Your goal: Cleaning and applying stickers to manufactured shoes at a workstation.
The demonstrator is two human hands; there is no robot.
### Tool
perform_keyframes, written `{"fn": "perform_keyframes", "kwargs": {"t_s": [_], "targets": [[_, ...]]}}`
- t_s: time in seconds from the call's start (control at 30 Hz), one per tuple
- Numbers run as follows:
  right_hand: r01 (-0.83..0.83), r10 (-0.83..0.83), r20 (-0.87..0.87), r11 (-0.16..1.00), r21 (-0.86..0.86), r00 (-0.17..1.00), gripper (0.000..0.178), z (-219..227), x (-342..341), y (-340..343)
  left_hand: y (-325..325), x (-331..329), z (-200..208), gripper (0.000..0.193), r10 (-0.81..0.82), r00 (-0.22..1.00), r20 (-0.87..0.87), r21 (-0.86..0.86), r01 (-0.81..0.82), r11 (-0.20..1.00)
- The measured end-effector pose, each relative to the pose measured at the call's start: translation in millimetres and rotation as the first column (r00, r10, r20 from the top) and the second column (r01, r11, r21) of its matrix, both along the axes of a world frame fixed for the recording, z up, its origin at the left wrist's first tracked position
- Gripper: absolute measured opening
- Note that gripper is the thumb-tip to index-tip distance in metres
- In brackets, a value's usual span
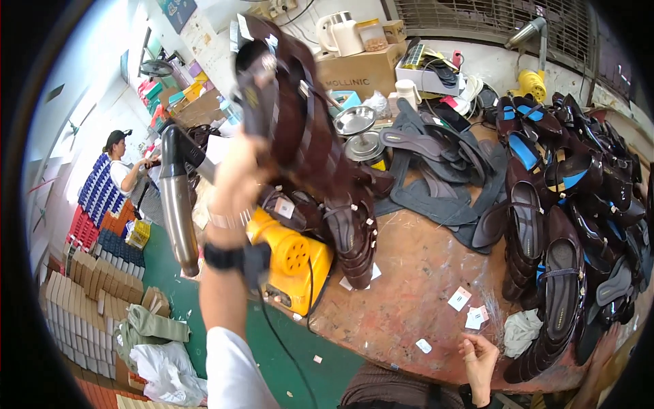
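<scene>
Head view, left hand: raised (238, 174) over the bench (415, 273) and smeared by motion blur; its grip looks closed on the blurred shoes, though the exact finger contact cannot be made out.
Blurred shoes: dark brown (289, 129), just above and to the right of the left hand, before the white kettle (340, 34); their long axis runs mostly up and down, leaning toward the lower right.
Nearer hand: the left, right at the shoes; the right hand (480, 361) is well apart, at the bench's near edge.
Right grip: fingers curled in toward the thumb, palm down low; whether anything thin is pinched there, I cannot tell.
Small tags: white (459, 298), lying just beyond the right hand.
Nested shoes: sharper brown row (347, 228) below the blurred ones, beside a yellow blower (283, 273).
Metal nozzle: silver (178, 218), pointing downward, left of the left forearm.
Shoe pile: along the bench's right side (562, 293).
</scene>
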State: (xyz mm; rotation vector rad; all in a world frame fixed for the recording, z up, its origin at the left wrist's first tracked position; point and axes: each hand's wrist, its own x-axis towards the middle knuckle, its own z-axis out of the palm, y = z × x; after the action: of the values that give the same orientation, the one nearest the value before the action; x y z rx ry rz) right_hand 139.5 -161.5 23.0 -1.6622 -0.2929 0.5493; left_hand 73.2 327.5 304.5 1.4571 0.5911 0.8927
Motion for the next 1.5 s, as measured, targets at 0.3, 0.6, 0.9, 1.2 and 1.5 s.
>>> {"fn": "perform_keyframes", "kwargs": {"t_s": [0.3,0.6,0.9,1.2,1.5], "targets": [[0.091,-0.099,-0.06,0.988,-0.123,0.993,0.015,15,15,20,202,105,-44,0.06,0.88,0.072,-0.469,0.876,0.169,0.453],[0.138,-0.087,0.184,0.949,-0.283,0.979,0.02,37,50,27,396,31,-7,0.05,0.636,0.354,-0.685,0.683,0.615,0.394],[0.756,-0.11,0.956,0.639,-0.143,0.273,0.03,116,40,-36,374,95,-32,0.057,0.789,0.556,-0.26,0.961,0.227,0.157],[0.807,-0.549,0.727,0.59,-0.011,0.411,0.027,77,65,-132,-276,113,-153,0.038,-0.905,0.319,-0.282,-0.095,0.929,0.357],[0.851,-0.494,0.824,0.525,0.031,0.275,0.038,74,32,-129,-477,110,-268,0.066,-0.958,0.285,0.024,-0.756,0.632,0.169]]}}
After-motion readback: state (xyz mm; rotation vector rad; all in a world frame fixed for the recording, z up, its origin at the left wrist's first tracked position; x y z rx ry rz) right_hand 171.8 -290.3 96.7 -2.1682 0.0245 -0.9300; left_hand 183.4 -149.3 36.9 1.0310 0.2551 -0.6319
